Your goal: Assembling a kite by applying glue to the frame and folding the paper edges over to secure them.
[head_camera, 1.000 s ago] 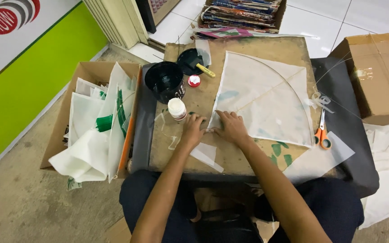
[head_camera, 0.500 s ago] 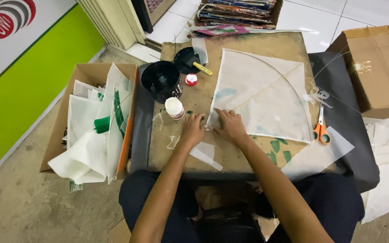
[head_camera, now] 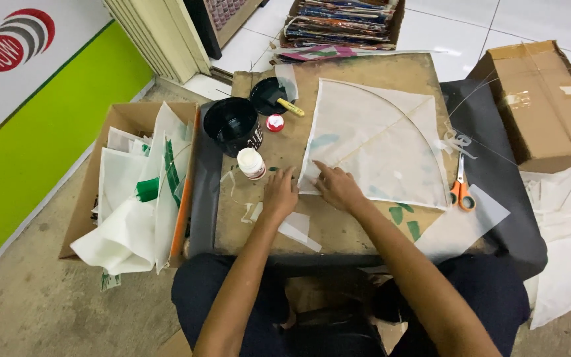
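Small home craft workshop, set up at floor level. A worn wooden board (head_camera: pixel 338 225) serves as bench, bearing a paper kite (head_camera: pixel 378 142), glue pot (head_camera: pixel 231 125) and scissors (head_camera: pixel 461 188). Cardboard boxes (head_camera: pixel 538 99) and a box of paper sheets (head_camera: pixel 133 192) stand beside it on tiled and concrete floor.

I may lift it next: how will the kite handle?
The kite looks like thin paper on slim crossed sticks, so probably very light and easily torn. It lies flat under both hands, so its unsupported edges would likely flop.
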